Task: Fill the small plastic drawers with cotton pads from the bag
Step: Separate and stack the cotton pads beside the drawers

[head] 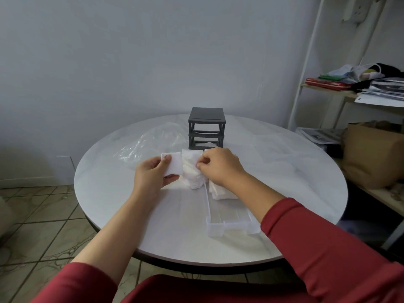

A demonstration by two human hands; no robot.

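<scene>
A dark grey drawer frame (206,127) stands at the middle of the round white table (109,193). A clear plastic drawer (231,224) lies pulled out near the front right, with some cotton pads (220,193) in its far end. My left hand (153,173) pinches a flat stack of white cotton pads (173,164). My right hand (218,166) pinches a loose clump of cotton pads (192,171) between the two hands. The clear plastic bag (148,145) lies empty-looking behind my left hand.
A white shelf unit (306,84) with papers and cloths stands to the right of the table. A brown paper bag (371,154) sits low on the right. Tiled floor (39,215) shows on the left.
</scene>
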